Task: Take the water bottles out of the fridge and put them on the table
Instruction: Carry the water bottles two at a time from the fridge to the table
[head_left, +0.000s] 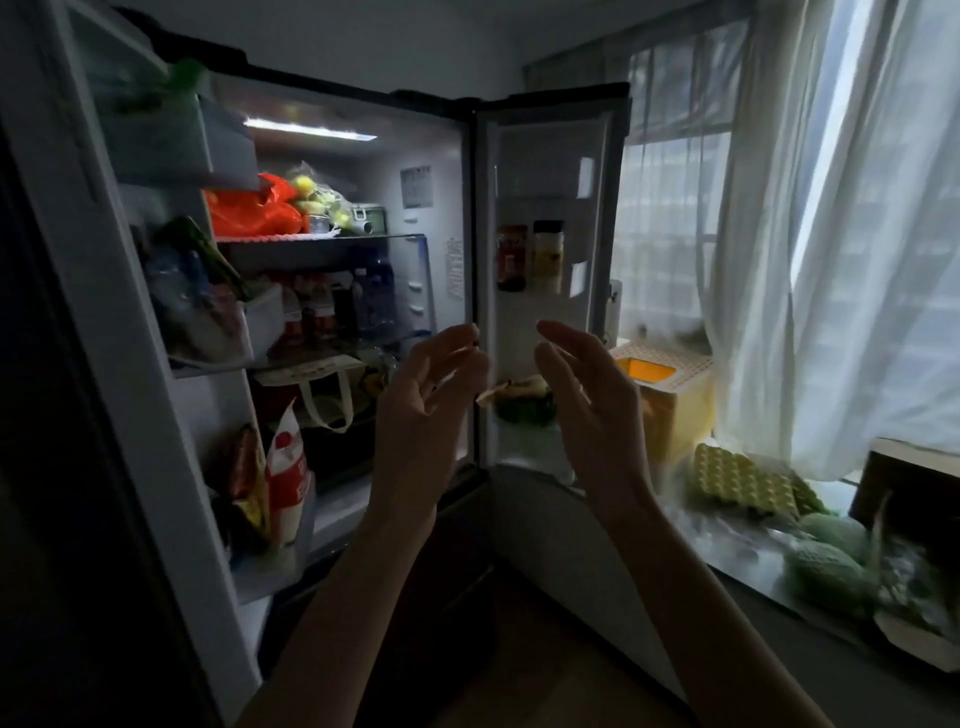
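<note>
The fridge (447, 171) stands in front of me with both doors swung open and its inside lit. Several bottles (332, 306) crowd the middle shelf; the clear blue-tinted ones at the right (376, 296) look like water bottles. My left hand (431, 400) and my right hand (587, 400) are raised side by side in front of the fridge's centre edge, palms facing each other, fingers loosely curved and holding nothing. Both hands are apart from the bottles, lower and to the right of them.
The left door (171, 312) carries packed bins with bags and a carton. The right door (550, 249) holds two jars. An orange bag (254, 208) lies on the top shelf. To the right, a counter (737, 561) by a curtained window bears an egg tray, green vegetables and a yellow container.
</note>
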